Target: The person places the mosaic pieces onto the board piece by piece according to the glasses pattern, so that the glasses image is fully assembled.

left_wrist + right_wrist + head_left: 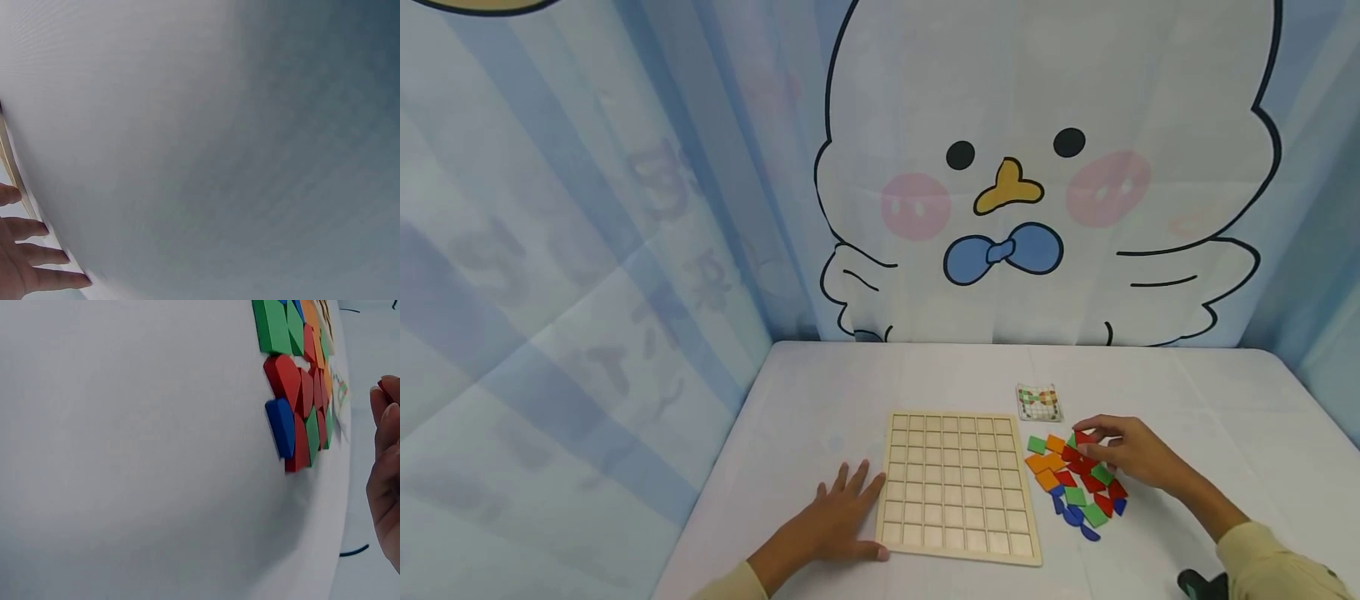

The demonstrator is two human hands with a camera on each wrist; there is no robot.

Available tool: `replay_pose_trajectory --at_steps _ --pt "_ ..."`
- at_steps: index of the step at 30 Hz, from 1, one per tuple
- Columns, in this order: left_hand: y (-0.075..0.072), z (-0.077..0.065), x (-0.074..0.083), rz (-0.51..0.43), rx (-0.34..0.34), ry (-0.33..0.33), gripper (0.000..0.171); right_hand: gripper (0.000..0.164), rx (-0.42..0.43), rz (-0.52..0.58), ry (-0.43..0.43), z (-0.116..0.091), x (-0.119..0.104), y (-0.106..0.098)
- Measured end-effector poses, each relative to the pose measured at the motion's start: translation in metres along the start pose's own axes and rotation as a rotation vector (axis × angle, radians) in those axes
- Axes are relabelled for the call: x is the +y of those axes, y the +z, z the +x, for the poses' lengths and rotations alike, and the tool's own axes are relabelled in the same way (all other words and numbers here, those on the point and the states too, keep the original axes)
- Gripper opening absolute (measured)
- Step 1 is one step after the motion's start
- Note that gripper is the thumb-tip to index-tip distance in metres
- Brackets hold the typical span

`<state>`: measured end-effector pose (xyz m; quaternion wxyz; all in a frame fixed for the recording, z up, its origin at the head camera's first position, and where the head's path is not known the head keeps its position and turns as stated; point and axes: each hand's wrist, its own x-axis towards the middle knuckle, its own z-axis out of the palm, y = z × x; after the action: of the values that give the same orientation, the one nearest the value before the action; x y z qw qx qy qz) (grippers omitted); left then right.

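Red piece (1082,437) between right fingers (1103,422), left hand (842,518) against grid board (962,484)

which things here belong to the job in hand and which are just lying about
Likely the job:
grid board, left hand at its edge
coloured pieces; right hand pinches a red piece
patterned card

Probably just around:
dark object by the right sleeve, identity unclear
cartoon curtain
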<state>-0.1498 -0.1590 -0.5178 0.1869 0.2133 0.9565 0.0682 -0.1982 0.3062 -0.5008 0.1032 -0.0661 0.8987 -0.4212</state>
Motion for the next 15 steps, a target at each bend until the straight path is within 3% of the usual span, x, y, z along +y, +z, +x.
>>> replay_pose_trajectory --at_steps 15 --pt "-0.003 -0.002 0.0 -0.007 -0.012 -0.012 0.107 0.042 0.0 0.096 -0.052 0.027 -0.023 0.044"
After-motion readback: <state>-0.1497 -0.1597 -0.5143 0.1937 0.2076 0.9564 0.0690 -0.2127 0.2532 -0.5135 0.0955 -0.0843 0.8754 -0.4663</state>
